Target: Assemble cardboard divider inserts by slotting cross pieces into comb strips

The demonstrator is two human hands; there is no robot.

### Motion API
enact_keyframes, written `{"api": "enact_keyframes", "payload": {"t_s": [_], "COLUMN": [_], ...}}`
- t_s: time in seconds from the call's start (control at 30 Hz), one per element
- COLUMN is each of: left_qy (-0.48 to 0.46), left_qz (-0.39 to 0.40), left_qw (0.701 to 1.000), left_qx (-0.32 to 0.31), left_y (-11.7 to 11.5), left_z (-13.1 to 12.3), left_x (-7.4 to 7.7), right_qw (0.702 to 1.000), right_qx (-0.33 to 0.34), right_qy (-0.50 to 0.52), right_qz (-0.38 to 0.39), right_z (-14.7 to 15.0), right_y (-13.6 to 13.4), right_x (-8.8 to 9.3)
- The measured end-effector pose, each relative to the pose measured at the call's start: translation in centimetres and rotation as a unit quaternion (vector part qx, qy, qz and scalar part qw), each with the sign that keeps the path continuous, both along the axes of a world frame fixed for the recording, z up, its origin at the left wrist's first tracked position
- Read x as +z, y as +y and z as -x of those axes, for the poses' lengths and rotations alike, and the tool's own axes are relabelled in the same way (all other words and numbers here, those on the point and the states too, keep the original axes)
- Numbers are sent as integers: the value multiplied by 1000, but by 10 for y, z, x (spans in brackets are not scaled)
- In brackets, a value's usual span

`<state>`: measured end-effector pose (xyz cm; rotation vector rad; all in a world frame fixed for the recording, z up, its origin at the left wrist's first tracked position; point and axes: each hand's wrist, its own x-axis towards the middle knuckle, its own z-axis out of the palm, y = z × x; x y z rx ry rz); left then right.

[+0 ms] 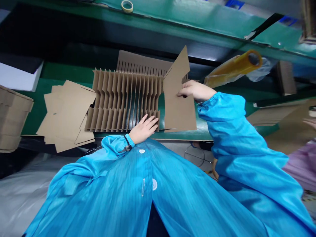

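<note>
A cardboard divider grid (123,98) of several slotted strips stands on the green bench (61,74) in front of me. My left hand (144,128) rests with fingers spread flat on the grid's near right corner. My right hand (194,90) pinches a notched cardboard strip (177,95) standing upright at the grid's right end. Both arms are in blue coat sleeves.
A stack of flat cardboard pieces (65,113) lies left of the grid, with more cardboard stacks (12,118) at the far left. A yellow film roll (233,67) lies behind my right hand. A tape roll (127,6) sits on the upper ledge. Another person's hand (310,122) shows at right.
</note>
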<state>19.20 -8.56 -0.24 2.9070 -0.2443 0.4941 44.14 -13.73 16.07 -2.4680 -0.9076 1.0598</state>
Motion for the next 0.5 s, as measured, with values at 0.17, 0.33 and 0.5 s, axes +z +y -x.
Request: {"api": "enact_keyframes", "payload": {"t_s": [0.17,0.33,0.5], "left_qy": [-12,3,11], "left_qz": [9,27,32], "left_qw": [1000,1000,999], "left_qx": [-8,-12,-10], "left_y": [1,3,2], "left_z": [0,0,1], "left_x": [2,5,4], "right_qw": [999,996,997], "right_qx": [13,27,20], "right_qy": [5,17,22], "right_qz": [42,80,70], "right_z": [-2,6,6], "right_y": [10,16,17], "right_x": [-6,-12,-16]}}
